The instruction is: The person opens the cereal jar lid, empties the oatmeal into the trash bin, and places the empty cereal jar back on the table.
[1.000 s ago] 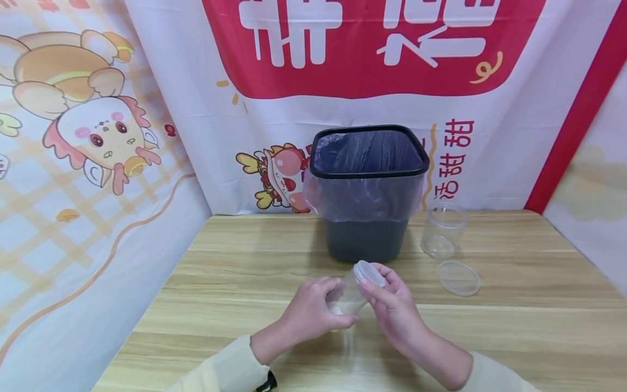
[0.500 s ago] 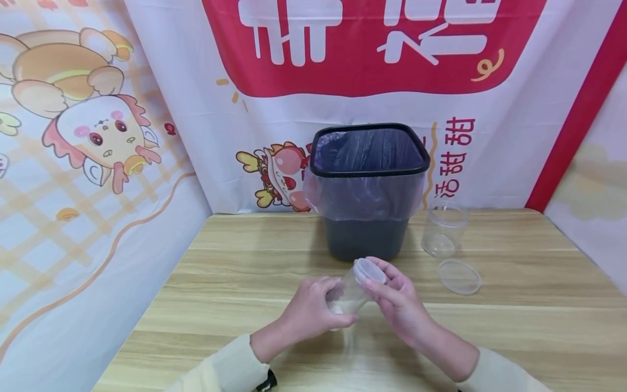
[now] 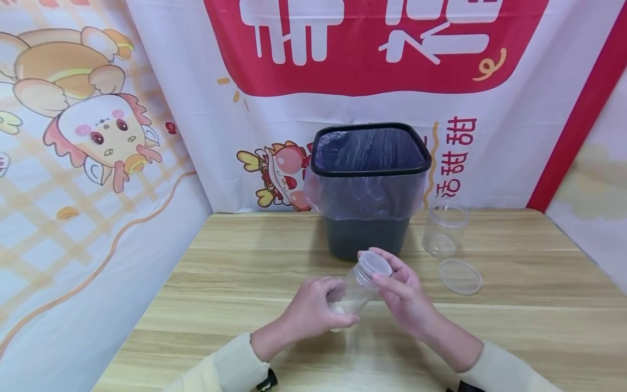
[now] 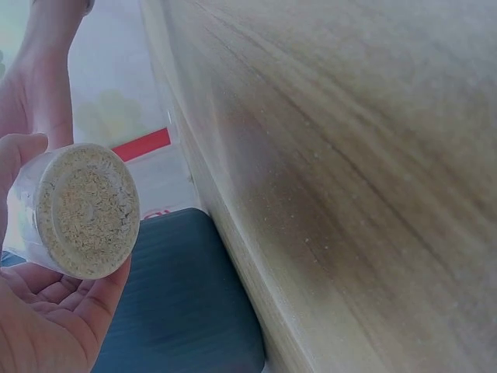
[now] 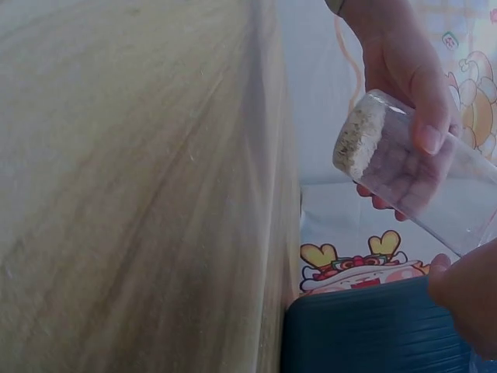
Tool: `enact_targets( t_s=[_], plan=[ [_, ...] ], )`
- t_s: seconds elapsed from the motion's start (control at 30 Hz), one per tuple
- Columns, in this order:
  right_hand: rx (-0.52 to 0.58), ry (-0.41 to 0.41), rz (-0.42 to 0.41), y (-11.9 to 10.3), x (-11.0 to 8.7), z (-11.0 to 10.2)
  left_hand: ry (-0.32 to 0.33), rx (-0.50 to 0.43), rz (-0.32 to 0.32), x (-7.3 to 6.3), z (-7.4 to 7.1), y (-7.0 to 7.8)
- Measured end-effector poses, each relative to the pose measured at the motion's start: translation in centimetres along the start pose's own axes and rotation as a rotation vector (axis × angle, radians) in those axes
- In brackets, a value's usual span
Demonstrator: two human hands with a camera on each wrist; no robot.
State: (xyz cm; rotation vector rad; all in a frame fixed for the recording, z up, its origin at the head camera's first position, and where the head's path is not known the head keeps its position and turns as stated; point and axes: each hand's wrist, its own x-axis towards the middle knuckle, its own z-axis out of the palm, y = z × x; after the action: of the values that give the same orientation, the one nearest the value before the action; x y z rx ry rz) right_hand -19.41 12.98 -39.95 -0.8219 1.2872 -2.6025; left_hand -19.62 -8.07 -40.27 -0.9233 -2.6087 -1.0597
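A clear plastic jar (image 3: 354, 294) is held tilted above the table, its top toward the upper right. My left hand (image 3: 311, 307) grips its lower body. Pale flaky grains (image 5: 361, 140) fill a shallow layer at the bottom, seen through the base in the left wrist view. At the upper end, my right hand (image 3: 404, 294) pinches the translucent round lid (image 3: 375, 263) between thumb and fingers. The threaded neck shows just below the lid; whether the two still touch, I cannot tell.
Behind the hands stands a dark bin (image 3: 367, 239) with a plastic liner. To its right are another clear jar (image 3: 444, 234), standing uncovered, and a flat round lid (image 3: 460, 276) on the wooden table (image 3: 245, 261). A printed cloth (image 3: 254, 120) hangs behind.
The right hand and the lid have moved slightly up and to the right, exposing more of the jar's threaded neck. My left hand stays nearly in place.
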Motion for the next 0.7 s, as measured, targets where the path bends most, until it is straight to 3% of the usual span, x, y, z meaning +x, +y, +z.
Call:
enact_targets(
  t_s=[0.5, 0.7],
  plan=[
    [-0.051, 0.126, -0.016, -1.9, 0.1, -0.9, -0.021, 0.029, -0.011, -0.1, -0.1, 0.0],
    [-0.122, 0.214, -0.001, -2.8, -0.1, -1.4, -0.051, 0.005, -0.066, -0.1, -0.2, 0.1]
  ],
)
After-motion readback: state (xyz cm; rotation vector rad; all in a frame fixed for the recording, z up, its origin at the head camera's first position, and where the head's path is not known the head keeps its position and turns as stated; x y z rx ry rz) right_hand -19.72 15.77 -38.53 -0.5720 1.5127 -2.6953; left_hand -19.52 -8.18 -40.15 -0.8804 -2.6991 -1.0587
